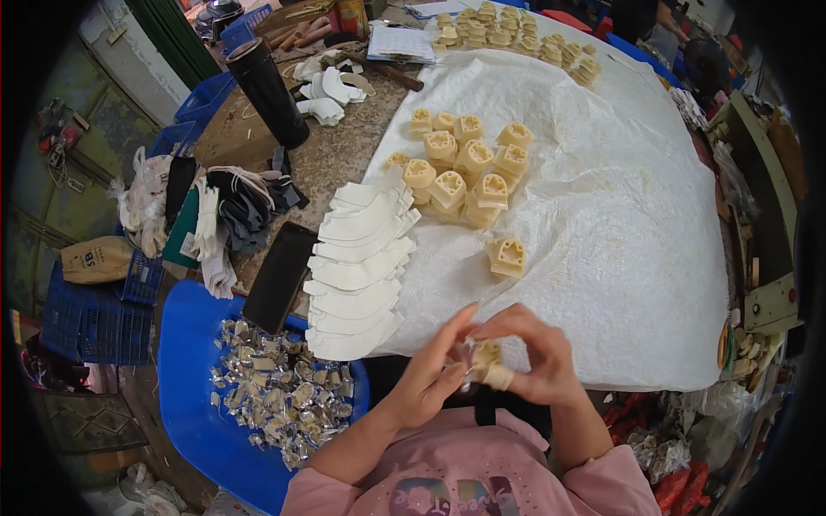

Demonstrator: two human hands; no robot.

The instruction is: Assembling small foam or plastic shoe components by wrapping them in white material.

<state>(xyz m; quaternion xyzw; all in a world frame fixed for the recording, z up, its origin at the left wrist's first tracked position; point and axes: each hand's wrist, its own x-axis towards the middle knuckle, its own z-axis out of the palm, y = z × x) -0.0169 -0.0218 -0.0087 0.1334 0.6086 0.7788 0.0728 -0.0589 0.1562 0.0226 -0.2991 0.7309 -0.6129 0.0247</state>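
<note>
Just in front of my chest, both hands meet over one cream moulded block [492, 375], shaped like a shoe heel. My right hand [546, 357] is closed, its thumb and fingers curled round the block's right side. From the left, my left hand [433, 368] pinches a thin shiny piece [467, 354] against the block; its outline is smeared. A single similar shoe heel [506, 257] stands just beyond my hands on the white sheet [619, 284]. Farther off is a cluster of shoe heels [449, 189], hollow ends up.
Overlapping white curved strips [357, 271] lie left of the heels. A black phone [280, 277] rests beside them, above a blue bin [185, 378] of small shiny pieces. A black bottle [267, 93], gloves [209, 219] and a clipboard [400, 45] are farther back. More heels [516, 39] stand at the far edge.
</note>
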